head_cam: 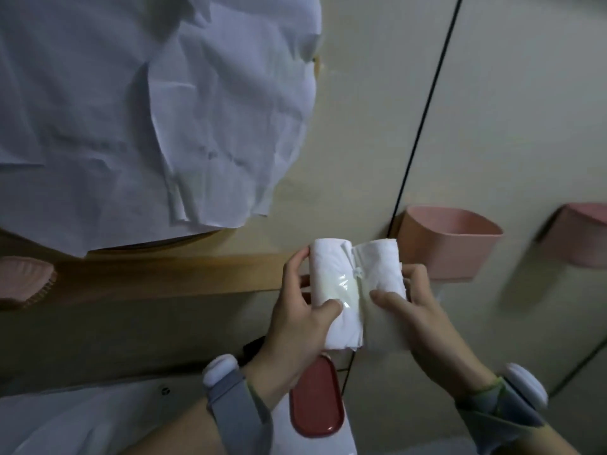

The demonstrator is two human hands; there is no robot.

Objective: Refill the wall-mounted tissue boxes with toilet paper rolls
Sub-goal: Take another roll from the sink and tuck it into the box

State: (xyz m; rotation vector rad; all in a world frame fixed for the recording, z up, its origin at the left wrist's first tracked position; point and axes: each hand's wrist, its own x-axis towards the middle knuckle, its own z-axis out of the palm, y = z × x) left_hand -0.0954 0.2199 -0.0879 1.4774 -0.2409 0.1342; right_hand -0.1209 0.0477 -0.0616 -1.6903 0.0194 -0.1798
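Two pink wall boxes [450,244], beige wall [525,110]

left hand [295,310], right hand [417,310], both gripping, thumbs uppermost

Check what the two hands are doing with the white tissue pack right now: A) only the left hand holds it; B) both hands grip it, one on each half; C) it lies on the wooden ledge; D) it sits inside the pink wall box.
B: the left hand and right hand each grip one half of the tissue pack, held in front of the wall.
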